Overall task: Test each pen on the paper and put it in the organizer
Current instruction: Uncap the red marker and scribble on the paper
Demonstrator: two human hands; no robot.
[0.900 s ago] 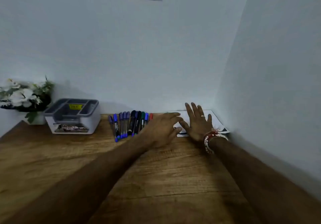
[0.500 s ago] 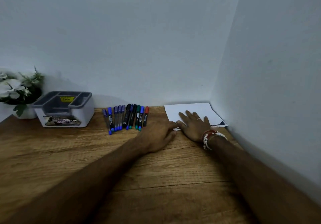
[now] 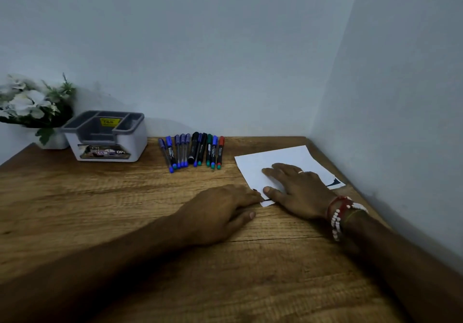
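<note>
Nearest on the wooden table (image 3: 225,285) lies the left hand (image 3: 220,212), palm down with the fingers loosely bent and holding nothing that can be seen; its fingertips reach the near corner of the paper (image 3: 275,157). A thin dark line shows at that corner, and what it is cannot be told. Just beside it the right hand (image 3: 300,192), with bead bracelets (image 3: 337,220) at the wrist, lies flat with straight fingers and presses on the sheet.

The sheet looks white and unmarked, except for a dark printed shape at its right edge. So the task seems to be at its very start: the sheet is being set in place and no pen has been tested yet.

Farther back the pens (image 3: 193,152), about eleven with blue, black, green and red caps, lie capped in one tight row, well apart from both hands. To their left stands the grey-and-white organizer (image 3: 140,144), with no pen visible in its compartments. All pens are left to do.
</note>
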